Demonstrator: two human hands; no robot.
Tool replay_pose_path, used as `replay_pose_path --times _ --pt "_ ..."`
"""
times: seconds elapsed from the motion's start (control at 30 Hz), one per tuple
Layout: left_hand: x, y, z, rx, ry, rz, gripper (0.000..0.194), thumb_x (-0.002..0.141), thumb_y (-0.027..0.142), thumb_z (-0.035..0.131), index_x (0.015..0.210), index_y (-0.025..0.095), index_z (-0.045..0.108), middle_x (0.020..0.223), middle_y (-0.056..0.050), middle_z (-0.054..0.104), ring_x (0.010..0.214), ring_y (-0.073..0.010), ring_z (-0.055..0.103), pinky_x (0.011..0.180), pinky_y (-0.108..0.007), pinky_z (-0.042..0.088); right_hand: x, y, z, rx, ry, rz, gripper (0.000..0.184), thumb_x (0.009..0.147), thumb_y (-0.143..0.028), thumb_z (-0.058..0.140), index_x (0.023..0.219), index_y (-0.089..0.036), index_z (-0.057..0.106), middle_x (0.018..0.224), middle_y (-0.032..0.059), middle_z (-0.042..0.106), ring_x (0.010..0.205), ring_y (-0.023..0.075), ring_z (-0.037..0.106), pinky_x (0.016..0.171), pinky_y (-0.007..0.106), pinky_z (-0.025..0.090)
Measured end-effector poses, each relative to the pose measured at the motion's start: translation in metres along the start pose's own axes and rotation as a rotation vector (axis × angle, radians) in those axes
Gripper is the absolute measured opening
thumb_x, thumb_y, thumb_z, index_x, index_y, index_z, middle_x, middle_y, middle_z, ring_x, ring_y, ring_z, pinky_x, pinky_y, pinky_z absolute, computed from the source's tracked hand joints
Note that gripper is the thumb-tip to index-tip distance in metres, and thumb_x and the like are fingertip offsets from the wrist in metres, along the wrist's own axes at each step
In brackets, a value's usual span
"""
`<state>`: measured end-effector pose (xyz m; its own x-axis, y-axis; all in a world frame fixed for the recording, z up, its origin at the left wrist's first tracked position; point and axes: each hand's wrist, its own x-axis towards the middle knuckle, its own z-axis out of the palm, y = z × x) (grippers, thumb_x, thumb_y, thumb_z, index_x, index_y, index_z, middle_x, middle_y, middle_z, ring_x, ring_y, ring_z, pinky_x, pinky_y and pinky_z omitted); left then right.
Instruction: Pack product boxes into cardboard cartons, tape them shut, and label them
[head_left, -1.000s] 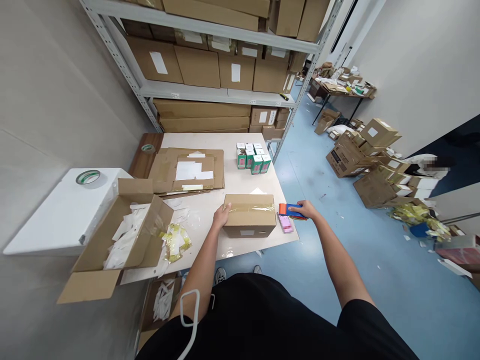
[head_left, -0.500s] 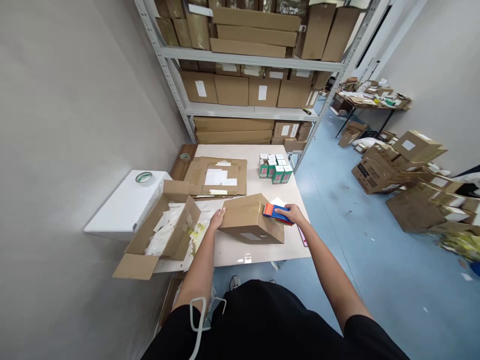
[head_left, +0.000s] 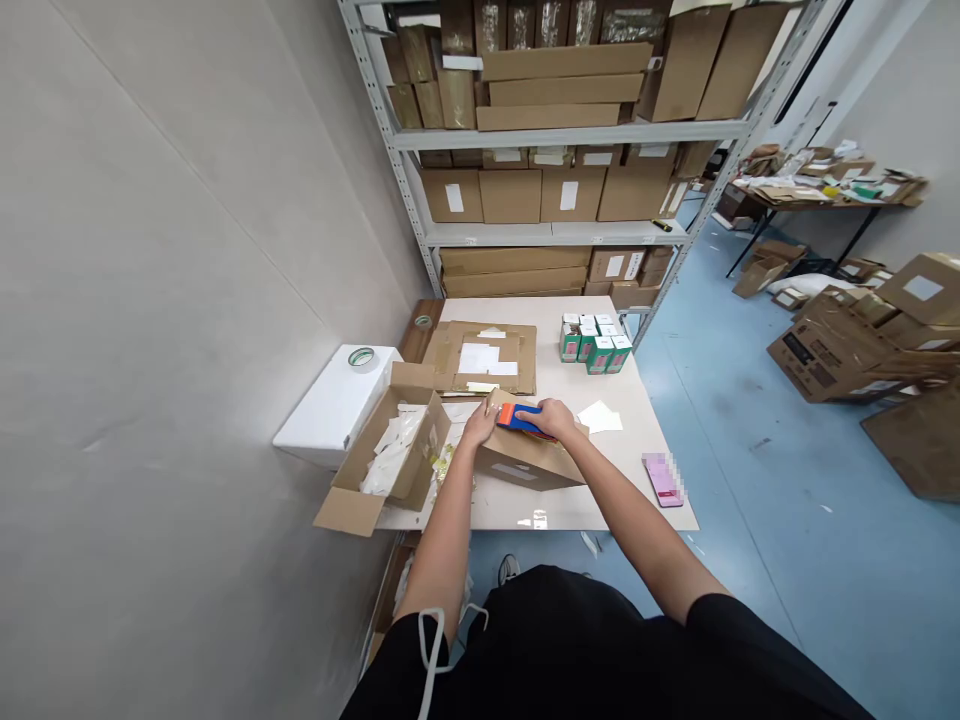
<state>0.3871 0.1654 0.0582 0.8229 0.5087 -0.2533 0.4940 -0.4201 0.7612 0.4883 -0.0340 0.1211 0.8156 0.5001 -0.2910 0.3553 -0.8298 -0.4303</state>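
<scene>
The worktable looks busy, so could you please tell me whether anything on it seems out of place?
Yes: crumpled, yellowish scraps lie loose beside the open carton; they look like discarded litter.

Bounded off the left edge of the surface (head_left: 637,405) by grey wall (head_left: 187,250), behind its far edge by metal shelving (head_left: 555,235); open past the right edge onto glossy blue floor (head_left: 720,470).

Blue-orange tape dispenser (head_left: 523,418), brown carton (head_left: 549,472), green-white boxes (head_left: 600,356), pink flat item (head_left: 661,480), cream tabletop (head_left: 637,430), blue floor (head_left: 735,460)
</scene>
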Motion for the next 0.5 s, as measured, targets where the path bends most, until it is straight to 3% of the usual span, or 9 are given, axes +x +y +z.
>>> replay_pose_path --times 0.13,0.3,0.4,0.5 --pt "0.002 -0.014 -0.004 0.039 0.02 -0.039 0.064 0.104 0.054 0.043 0.161 0.026 0.047 0.157 -0.009 0.056 0.146 -0.0339 0.052 0.119 -0.043 0.04 0.007 -0.019 0.004 -0.018 -0.041 -0.002 0.065 0.082 -0.082 0.065 0.096 -0.02 0.078 0.106 0.0127 0.08 0.097 0.028 0.075 0.072 0.028 0.05" --pt "0.006 -0.032 -0.002 -0.042 0.033 -0.046 0.059 0.105 0.05 0.043 0.157 0.022 0.053 0.155 -0.01 0.058 0.148 -0.0315 0.05 0.121 -0.041 0.039 0.013 -0.027 0.009 -0.048 -0.046 -0.006 0.066 0.081 -0.081 0.067 0.104 -0.02 0.078 0.112 0.013 0.08 0.102 0.0291 0.076 0.077 0.029 0.053" --pt "0.0 -0.045 0.022 -0.123 0.027 -0.073 0.059 0.104 0.052 0.046 0.152 0.018 0.058 0.157 -0.012 0.056 0.15 -0.0297 0.047 0.123 -0.039 0.036 0.013 -0.022 0.015 -0.096 -0.055 -0.003 0.067 0.08 -0.077 0.073 0.11 -0.018 0.078 0.116 0.0156 0.079 0.106 0.0301 0.075 0.079 0.029 0.054" --pt "-0.011 -0.053 0.065 -0.17 0.023 -0.095 0.064 0.103 0.057 0.047 0.149 0.013 0.06 0.154 -0.017 0.058 0.148 -0.0307 0.051 0.122 -0.04 0.037 0.011 -0.006 0.02 -0.171 -0.096 0.029 0.069 0.078 -0.072 0.079 0.117 -0.015 0.076 0.121 0.0194 0.077 0.111 0.0315 0.074 0.08 0.029 0.053"
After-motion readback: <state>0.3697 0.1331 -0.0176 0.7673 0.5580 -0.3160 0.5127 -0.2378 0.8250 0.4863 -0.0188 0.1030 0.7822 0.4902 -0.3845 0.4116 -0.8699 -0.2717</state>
